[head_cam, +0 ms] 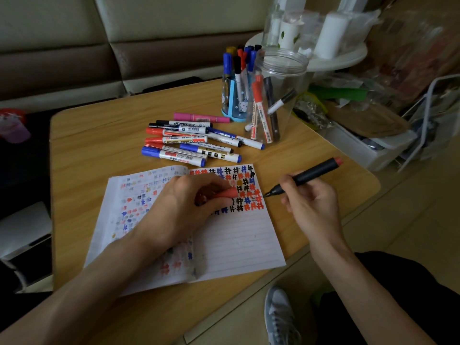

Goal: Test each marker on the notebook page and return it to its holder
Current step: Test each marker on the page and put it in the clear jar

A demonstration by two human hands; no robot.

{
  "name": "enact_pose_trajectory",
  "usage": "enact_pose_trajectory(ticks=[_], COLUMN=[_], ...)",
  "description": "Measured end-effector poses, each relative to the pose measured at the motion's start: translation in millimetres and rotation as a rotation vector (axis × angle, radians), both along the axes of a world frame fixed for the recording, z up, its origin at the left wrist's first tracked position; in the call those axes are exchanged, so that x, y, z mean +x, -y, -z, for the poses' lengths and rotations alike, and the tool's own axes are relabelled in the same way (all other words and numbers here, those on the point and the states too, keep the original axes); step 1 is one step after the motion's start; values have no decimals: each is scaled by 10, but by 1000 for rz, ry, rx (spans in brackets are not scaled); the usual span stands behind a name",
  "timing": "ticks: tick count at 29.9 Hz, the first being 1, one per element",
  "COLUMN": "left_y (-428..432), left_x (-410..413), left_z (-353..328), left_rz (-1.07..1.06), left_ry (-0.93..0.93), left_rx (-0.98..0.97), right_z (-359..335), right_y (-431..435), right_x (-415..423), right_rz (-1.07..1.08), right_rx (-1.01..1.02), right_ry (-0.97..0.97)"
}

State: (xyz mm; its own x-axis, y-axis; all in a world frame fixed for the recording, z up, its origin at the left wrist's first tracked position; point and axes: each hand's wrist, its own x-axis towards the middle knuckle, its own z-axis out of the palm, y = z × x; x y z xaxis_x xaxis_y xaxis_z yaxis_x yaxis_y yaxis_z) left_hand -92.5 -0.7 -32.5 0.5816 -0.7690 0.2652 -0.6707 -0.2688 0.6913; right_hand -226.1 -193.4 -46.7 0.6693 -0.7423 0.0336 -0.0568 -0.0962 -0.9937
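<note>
An open lined notebook (236, 242) lies on the wooden table (82, 145), its right page covered at the top with red, blue and black hash marks. My right hand (308, 202) grips an uncapped black marker (311, 174) with a red end, its tip at the page's right edge. My left hand (189, 207) rests on the notebook and holds a red cap (227, 192). A pile of several capped markers (191, 143) lies beyond the notebook. A clear plastic jar (276, 95) holds three markers, and a blue holder (235, 95) holds several more.
A pink marker (201, 117) lies in front of the blue holder. White shelving and a tray with bottles (331, 53) stand behind the jar at the right. A sofa (124, 46) runs behind the table. My shoe (280, 317) shows below the table's front edge.
</note>
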Motion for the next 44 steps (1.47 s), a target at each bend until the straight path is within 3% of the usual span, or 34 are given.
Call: enact_pose_trajectory(ticks=[12, 20, 24, 36, 44], left_y=[38, 44, 36, -20, -13], left_x=[-19, -5, 14, -13, 37], left_z=[-13, -10, -13, -147, -139], left_rz=[54, 36, -1, -37, -28], left_ry=[-13, 9, 7, 93, 97], left_rx=[-16, -38, -33, -174, -156], right_z=[-123, -129, -174, -153, -118], right_y=[-91, -112, -110, -192, -225], right_x=[58, 54, 51, 124, 167], right_rz=[-183, -404, -371, -391, -374], right_rx=[220, 115, 193, 158, 124], right_ry=[160, 140, 122, 232, 244])
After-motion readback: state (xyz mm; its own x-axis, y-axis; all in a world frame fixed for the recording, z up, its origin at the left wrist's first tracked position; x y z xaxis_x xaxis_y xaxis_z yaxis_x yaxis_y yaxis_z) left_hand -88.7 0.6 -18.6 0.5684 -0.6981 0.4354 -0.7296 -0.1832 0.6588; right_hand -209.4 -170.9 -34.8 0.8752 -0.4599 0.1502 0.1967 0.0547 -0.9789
